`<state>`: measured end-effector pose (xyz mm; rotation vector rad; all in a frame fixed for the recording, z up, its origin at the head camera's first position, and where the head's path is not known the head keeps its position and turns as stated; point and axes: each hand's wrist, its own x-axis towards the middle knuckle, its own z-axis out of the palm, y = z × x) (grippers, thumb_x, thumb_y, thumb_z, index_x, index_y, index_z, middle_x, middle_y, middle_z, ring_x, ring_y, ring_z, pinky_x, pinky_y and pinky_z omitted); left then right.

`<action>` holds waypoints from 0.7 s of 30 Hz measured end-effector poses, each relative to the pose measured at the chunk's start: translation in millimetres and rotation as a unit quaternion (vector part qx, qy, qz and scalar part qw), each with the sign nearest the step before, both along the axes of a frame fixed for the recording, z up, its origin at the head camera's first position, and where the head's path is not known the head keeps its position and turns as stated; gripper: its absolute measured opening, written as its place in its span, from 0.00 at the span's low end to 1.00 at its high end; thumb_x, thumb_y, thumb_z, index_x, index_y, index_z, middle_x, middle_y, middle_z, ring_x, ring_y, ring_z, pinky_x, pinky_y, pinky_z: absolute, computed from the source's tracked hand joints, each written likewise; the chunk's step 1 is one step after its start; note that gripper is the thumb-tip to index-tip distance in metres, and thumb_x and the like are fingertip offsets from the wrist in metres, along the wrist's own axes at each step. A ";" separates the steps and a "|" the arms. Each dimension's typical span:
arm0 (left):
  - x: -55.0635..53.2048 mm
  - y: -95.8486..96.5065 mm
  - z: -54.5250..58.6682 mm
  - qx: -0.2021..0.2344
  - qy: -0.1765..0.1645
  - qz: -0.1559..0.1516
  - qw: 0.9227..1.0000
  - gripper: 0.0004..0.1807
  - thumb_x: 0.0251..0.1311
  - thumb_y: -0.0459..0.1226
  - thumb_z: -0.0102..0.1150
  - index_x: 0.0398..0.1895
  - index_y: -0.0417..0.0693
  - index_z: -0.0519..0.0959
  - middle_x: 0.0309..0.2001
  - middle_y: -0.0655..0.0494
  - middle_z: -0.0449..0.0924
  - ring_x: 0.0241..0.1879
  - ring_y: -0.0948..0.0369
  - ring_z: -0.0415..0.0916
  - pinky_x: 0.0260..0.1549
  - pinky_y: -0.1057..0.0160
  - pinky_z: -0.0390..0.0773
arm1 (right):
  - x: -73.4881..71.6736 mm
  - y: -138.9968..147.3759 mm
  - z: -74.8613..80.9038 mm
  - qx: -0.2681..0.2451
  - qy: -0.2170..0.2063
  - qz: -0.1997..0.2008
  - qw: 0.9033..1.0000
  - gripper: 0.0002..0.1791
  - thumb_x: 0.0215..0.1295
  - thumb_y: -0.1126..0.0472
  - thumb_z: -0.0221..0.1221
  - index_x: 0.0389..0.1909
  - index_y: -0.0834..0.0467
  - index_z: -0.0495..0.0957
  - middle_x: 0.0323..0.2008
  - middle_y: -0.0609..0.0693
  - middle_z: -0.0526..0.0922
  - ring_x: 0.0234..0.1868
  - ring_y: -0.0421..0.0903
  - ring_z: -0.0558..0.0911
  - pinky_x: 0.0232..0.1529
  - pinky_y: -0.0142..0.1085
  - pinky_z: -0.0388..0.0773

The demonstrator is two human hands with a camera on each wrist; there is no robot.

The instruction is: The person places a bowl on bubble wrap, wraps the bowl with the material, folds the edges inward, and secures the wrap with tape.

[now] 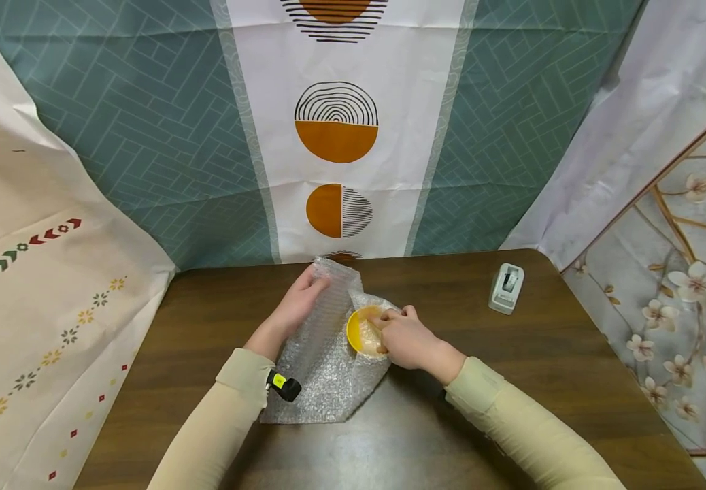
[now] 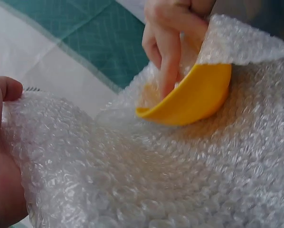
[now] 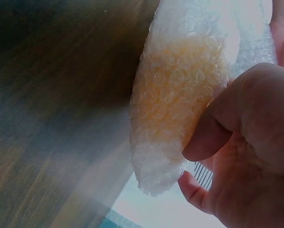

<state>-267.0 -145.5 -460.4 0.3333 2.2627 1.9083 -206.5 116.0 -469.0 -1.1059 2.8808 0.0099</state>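
A yellow bowl stands tipped on a sheet of bubble wrap, its open side toward the right hand. Part of the sheet is folded up around the bowl's outside and over its rim, so yellow shows through the bubbles in the right wrist view. My left hand grips the sheet's far left edge and lifts it off the table. With fingers reaching inside the bowl, my right hand holds the folded wrap at the rim; its thumb lies along the wrap's outer side. The fingertips are partly hidden.
The brown wooden table lies under everything. Toward its back right corner rests a small white-and-grey device with a dark slot. A patterned curtain hangs at the table's back edge, and more patterned cloths flank both sides.
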 end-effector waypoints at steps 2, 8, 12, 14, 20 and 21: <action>4.2 3.4 3.6 -0.004 0.005 -0.010 1.000 0.32 0.83 0.41 0.48 0.84 0.43 0.58 0.82 0.44 0.60 0.80 0.48 0.56 0.78 0.44 0.57 | -0.9 -1.3 -0.6 0.008 -0.005 -0.006 1.000 0.15 0.72 0.57 0.67 0.22 0.49 0.89 0.73 0.50 0.78 0.65 0.48 0.76 0.49 0.52 0.63; 14.2 10.3 9.1 -0.018 0.010 -0.027 0.999 0.30 0.83 0.42 0.48 0.83 0.45 0.60 0.80 0.46 0.63 0.80 0.49 0.57 0.78 0.44 0.57 | -2.6 -2.8 -3.2 0.016 -0.007 -0.012 1.000 0.13 0.69 0.61 0.66 0.24 0.49 0.90 0.72 0.47 0.78 0.67 0.49 0.76 0.51 0.54 0.63; 16.6 12.7 8.3 -0.017 0.025 -0.051 0.998 0.24 0.84 0.41 0.47 0.76 0.42 0.68 0.73 0.44 0.72 0.76 0.48 0.65 0.75 0.43 0.62 | -2.8 -1.6 -4.8 0.006 -0.016 -0.014 1.000 0.12 0.70 0.59 0.67 0.25 0.49 0.92 0.73 0.47 0.78 0.69 0.51 0.75 0.53 0.55 0.63; 17.4 13.4 7.9 -0.023 0.029 -0.060 0.998 0.22 0.85 0.41 0.47 0.75 0.43 0.70 0.72 0.45 0.73 0.75 0.49 0.66 0.75 0.43 0.63 | -2.7 -0.4 -5.4 0.000 -0.021 -0.014 1.000 0.12 0.71 0.58 0.67 0.28 0.48 0.93 0.73 0.47 0.77 0.70 0.52 0.74 0.54 0.56 0.64; 19.5 15.3 3.8 -0.038 0.024 -0.067 0.997 0.24 0.84 0.42 0.48 0.75 0.43 0.69 0.76 0.44 0.69 0.77 0.48 0.62 0.76 0.42 0.61 | -1.5 5.8 -8.9 -0.013 -0.005 0.003 1.000 0.09 0.73 0.57 0.66 0.38 0.48 0.95 0.73 0.50 0.77 0.71 0.53 0.74 0.59 0.58 0.65; 19.8 15.6 2.9 -0.040 0.025 -0.067 0.997 0.24 0.83 0.41 0.49 0.76 0.42 0.68 0.77 0.44 0.67 0.78 0.48 0.60 0.76 0.42 0.60 | -1.5 6.8 -10.4 -0.014 0.002 0.008 1.000 0.09 0.74 0.56 0.66 0.39 0.48 0.95 0.73 0.50 0.78 0.72 0.53 0.74 0.59 0.58 0.65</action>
